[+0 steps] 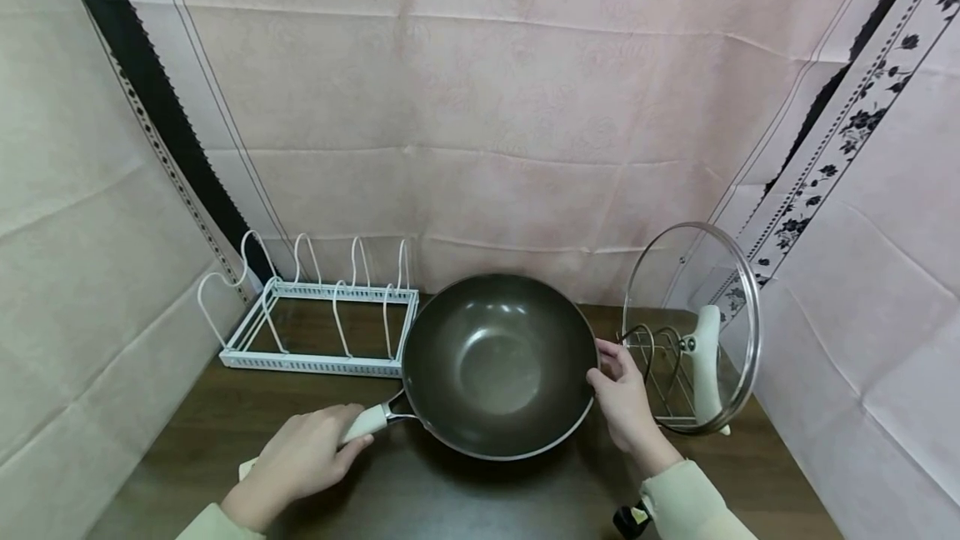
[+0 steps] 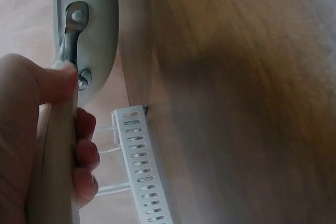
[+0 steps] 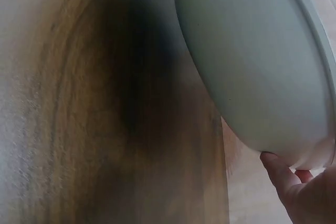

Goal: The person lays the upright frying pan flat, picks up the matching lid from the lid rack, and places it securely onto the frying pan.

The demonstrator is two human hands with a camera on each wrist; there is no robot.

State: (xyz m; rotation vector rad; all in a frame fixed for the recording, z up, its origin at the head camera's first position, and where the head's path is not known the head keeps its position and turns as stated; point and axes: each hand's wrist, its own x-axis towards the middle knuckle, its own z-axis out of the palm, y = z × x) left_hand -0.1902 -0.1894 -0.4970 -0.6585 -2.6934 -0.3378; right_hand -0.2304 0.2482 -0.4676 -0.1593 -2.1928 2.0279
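Note:
A dark-lined wok point(image 1: 501, 365) with a pale outside point(image 3: 257, 61) is held above the wooden tabletop, its inside facing the head camera. My left hand point(image 1: 306, 450) grips its pale handle point(image 1: 366, 423); in the left wrist view the thumb lies along the handle point(image 2: 55, 156) near the metal bracket point(image 2: 76, 22) and the fingers curl round it. My right hand point(image 1: 626, 398) pinches the wok's rim on the right side; in the right wrist view its thumb point(image 3: 278, 174) presses the outer wall. The far fingers are partly hidden behind the wok.
Left of the wok stands a white rack point(image 1: 315, 363) with upright loops, also in the left wrist view. On the right, a glass lid point(image 1: 752, 332) with a pale handle point(image 1: 707, 365) stands upright in a small wire rack point(image 1: 667, 390). Cloth-covered walls point(image 1: 487, 107) enclose the wooden table point(image 1: 420, 498).

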